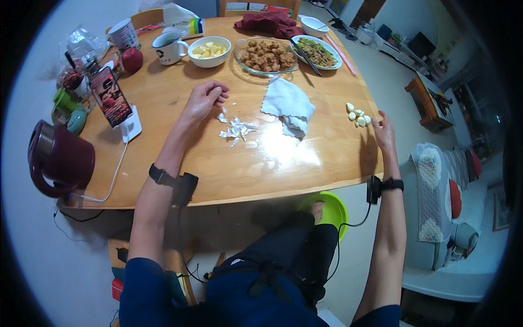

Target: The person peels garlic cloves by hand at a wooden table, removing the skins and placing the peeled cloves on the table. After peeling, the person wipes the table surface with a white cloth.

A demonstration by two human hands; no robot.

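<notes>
My left hand (206, 98) is over the wooden table, its fingers curled inward; whether anything is inside them is hidden. Just below and to its right lie white garlic skins (238, 128) in a loose scatter. At the table's right edge is my right hand (383, 130), with thumb and fingers apart and nothing visible in them. Several peeled garlic cloves (357, 115) sit in a small group immediately left of that hand. Between the two hands a pale blue cloth (288, 102) lies partly folded.
A glass dish of brown fried pieces (265, 57), a bowl of yellow chunks (209, 51) and a plate (316, 52) with black chopsticks across it line the back. A propped phone (109, 98) and purple kettle (67, 157) stand left. A green basin (333, 208) is below.
</notes>
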